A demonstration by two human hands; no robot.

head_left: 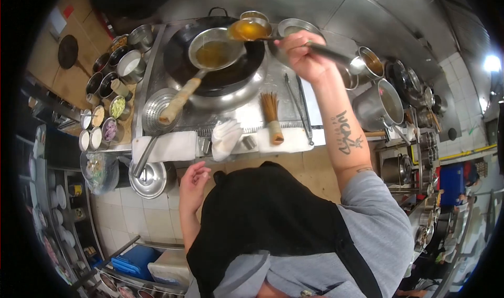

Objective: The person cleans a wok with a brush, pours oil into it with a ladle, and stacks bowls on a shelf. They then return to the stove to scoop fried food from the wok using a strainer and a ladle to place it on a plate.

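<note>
— Amber liquid fills the ladle, held level above the far rim of the wok, at about one o'clock from the wok's centre.

— Who has it?

— The right hand, fingers wrapped tight round the ladle's long metal handle, forearm stretched out over the steel counter.

— And the other hand?

— The left hand hangs low by the black apron, fingers loosely curled and apart, gripping nothing. It sits at about six o'clock from the wok, just below the counter edge.

— What's in the wok?

— A metal strainer bowl holding more brownish liquid, its wooden handle pointing toward seven o'clock.

— Around it?

— A bamboo brush lies at five o'clock, tongs just beside that. Seasoning bowls cluster at nine o'clock, and a folded white cloth rests on the near edge.
</note>
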